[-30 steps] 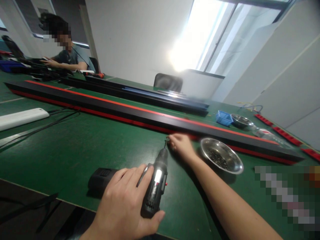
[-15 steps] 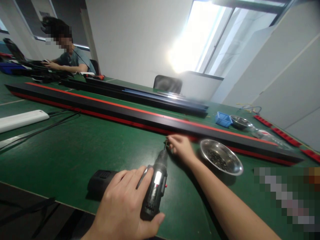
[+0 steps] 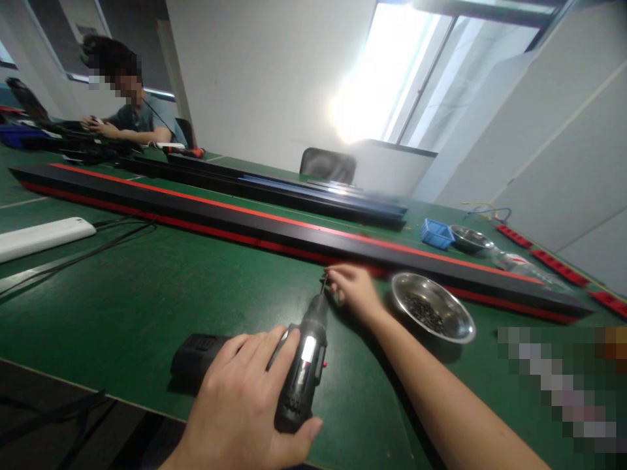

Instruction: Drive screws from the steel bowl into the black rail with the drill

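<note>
My left hand (image 3: 247,385) is wrapped around a black cordless drill (image 3: 306,359) lying on its side, its battery end (image 3: 196,359) pointing left. The drill's thin bit (image 3: 324,285) points away from me. At its tip, my right hand (image 3: 353,287) has its thumb and fingers pinched together; whatever they hold is too small to name. Just beyond runs a long black bar with red edges (image 3: 274,225). To the right of my right hand stands a steel bowl (image 3: 460,320) with many small dark pieces (image 3: 424,312) in it, apparently screws.
A green table (image 3: 220,287) carries everything. On the left lie a white bar-shaped case (image 3: 46,236) and black cables (image 3: 98,245). Further back are dark metal profiles (image 3: 294,192), a blue basket (image 3: 437,235) and a second bowl (image 3: 473,238). A person (image 3: 142,121) sits at the far left.
</note>
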Demonstrator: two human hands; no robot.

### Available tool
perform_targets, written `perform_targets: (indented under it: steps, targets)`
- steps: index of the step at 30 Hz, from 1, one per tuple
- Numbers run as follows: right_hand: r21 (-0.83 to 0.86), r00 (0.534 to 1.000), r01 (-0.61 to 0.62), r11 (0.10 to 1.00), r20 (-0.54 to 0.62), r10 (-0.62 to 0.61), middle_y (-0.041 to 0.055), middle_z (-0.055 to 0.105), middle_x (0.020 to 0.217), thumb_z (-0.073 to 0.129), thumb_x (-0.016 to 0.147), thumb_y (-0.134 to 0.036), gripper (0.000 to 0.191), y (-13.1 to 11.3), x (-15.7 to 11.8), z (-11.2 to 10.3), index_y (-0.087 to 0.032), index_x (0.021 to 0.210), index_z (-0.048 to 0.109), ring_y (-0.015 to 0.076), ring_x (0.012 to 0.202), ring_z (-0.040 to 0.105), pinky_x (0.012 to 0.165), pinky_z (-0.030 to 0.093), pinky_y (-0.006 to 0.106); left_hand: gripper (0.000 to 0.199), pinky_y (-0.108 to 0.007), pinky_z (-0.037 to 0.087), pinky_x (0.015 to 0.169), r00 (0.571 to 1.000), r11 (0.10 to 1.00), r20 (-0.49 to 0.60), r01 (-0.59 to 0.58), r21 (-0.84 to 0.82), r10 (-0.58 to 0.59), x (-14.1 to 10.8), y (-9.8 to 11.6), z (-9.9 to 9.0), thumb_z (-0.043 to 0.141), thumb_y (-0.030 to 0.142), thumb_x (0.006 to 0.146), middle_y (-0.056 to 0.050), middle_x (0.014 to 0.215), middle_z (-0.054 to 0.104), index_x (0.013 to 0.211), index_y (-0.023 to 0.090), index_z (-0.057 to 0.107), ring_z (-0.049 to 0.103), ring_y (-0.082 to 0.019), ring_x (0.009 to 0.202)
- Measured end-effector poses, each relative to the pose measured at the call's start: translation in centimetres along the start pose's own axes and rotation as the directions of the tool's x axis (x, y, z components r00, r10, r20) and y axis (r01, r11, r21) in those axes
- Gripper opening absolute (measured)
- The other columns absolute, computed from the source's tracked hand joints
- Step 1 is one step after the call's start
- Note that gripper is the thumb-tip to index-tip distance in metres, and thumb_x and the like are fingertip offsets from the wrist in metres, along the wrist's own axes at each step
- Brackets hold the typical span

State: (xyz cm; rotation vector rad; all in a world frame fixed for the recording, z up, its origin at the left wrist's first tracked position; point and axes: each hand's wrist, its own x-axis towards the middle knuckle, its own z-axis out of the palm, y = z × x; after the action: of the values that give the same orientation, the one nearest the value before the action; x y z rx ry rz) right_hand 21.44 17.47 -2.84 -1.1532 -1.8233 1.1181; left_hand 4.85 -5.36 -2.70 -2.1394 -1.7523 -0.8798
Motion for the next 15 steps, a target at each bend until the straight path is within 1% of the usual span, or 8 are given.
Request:
perform_targets:
  steps: [4, 15]
  targets:
    - [-0.008, 1.000, 0.012, 1.000, 0.000, -0.012, 0.0037, 0.067, 0.063, 0.065, 0.086, -0.040, 0.037, 0.02, -0.01, -0.03, -0.011, 0.106, 0.078, 0.0103, 0.045, 0.050, 0.047, 0.039, 0.023, 0.075, -0.046, 0.038, 0.100, 1.000, 1.000, -0.012, 0.006, -0.005, -0.006, -0.06, 0.03, 0.03, 0.070, 0.057, 0.068, -0.010, 0.128, 0.070, 0.132, 0.017, 0.064, 0.065, -0.031, 0.109]
    - [-0.014, 1.000, 0.027, 1.000, 0.007, -0.027, 0.0032, 0.067, 0.064, 0.065, 0.086, -0.039, 0.037, 0.19, 0.05, 0.00, -0.012, 0.107, 0.077, 0.0102, 0.045, 0.050, 0.047, 0.039, 0.023, 0.075, -0.046, 0.038, 0.101, 1.000, 1.000, 0.000, 0.005, 0.002, -0.005, -0.15, 0.07, -0.09, 0.070, 0.055, 0.069, -0.010, 0.129, 0.069, 0.133, 0.017, 0.063, 0.064, -0.031, 0.111]
